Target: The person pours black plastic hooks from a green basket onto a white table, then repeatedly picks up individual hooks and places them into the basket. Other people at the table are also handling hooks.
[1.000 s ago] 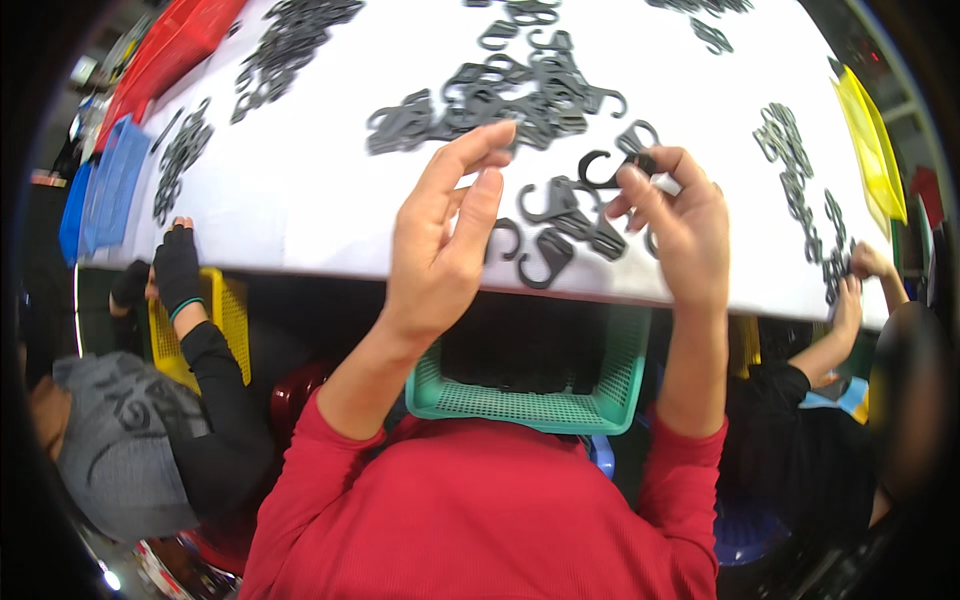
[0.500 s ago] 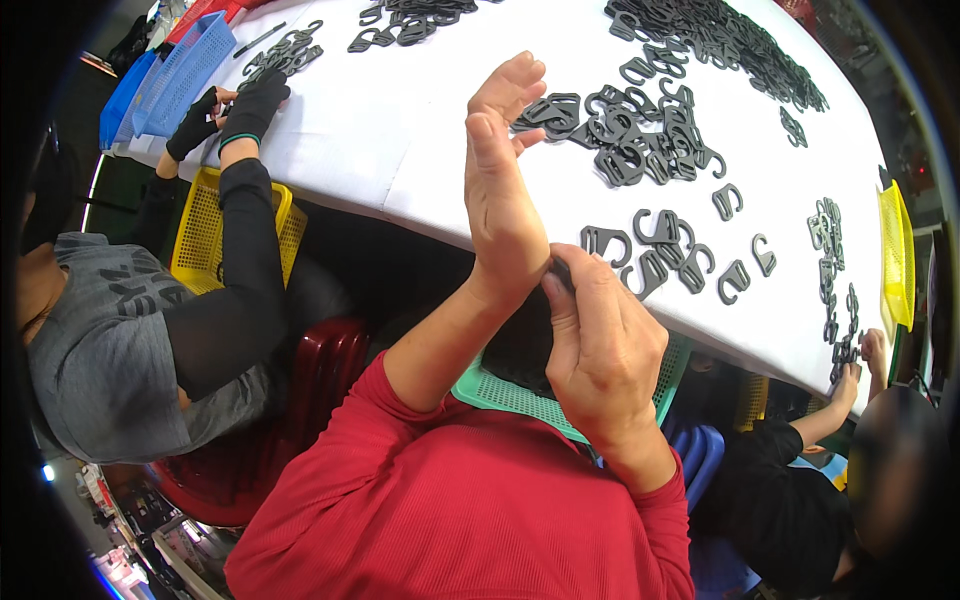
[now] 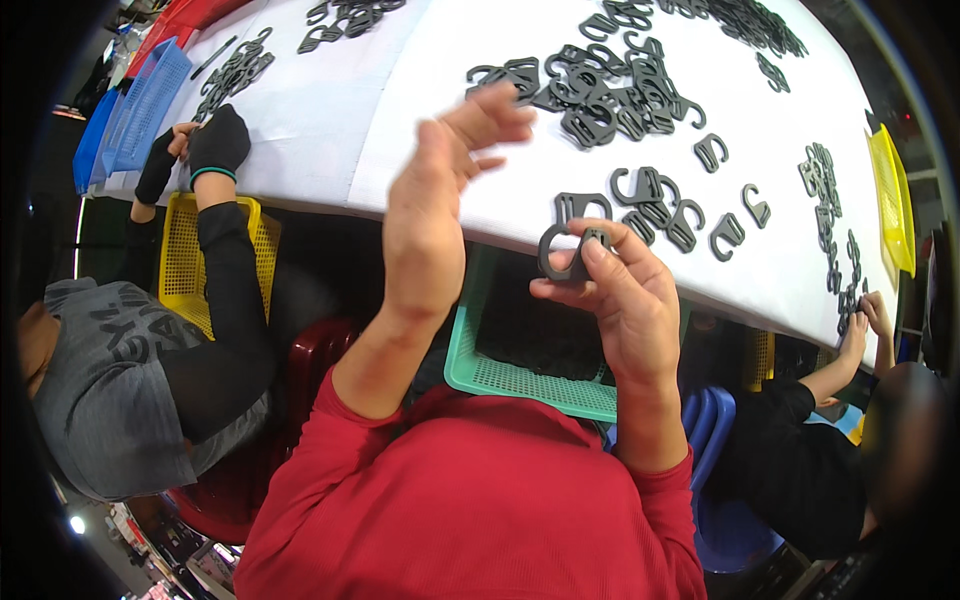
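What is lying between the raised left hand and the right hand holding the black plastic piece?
In the head view, only bare white table edge lies between left hand and right hand.

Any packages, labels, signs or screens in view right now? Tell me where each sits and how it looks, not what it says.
No packages, signs or screens show clearly.
Printed lettering: dark marks across the back of a grey shirt on a person at the left edge.
Green mesh basket: rectangular, unlabelled, below the table edge, under the right hand.
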{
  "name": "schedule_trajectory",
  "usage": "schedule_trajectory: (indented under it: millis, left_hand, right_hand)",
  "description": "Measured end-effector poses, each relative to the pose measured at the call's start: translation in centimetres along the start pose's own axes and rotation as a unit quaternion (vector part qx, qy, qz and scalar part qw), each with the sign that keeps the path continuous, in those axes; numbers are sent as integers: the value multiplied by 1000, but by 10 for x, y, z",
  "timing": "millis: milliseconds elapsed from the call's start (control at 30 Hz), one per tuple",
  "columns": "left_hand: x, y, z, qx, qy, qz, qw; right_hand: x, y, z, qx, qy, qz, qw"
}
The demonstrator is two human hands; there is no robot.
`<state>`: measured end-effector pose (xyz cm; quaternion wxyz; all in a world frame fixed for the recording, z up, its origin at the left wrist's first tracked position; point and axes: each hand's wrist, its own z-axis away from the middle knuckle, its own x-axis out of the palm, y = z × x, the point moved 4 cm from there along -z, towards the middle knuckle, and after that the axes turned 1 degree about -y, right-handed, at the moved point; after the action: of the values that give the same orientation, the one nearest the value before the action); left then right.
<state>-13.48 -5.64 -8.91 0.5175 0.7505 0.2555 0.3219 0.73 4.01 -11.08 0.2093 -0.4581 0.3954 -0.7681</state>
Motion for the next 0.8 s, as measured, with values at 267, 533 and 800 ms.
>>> schedule_trajectory:
  millis: [267, 533, 800]
  left_hand:
    - [41, -16, 37, -112, -140, 61, 982]
    - [55, -40, 42, -163, -21, 282, 945]
    - [46, -21, -15, 21, -27, -137, 990]
  right_hand:
    - [2, 1, 5, -148, 79, 18, 986]
    - [2, -12, 21, -358, 127, 338, 861]
    - [-89, -86, -3, -289, 302, 465, 781]
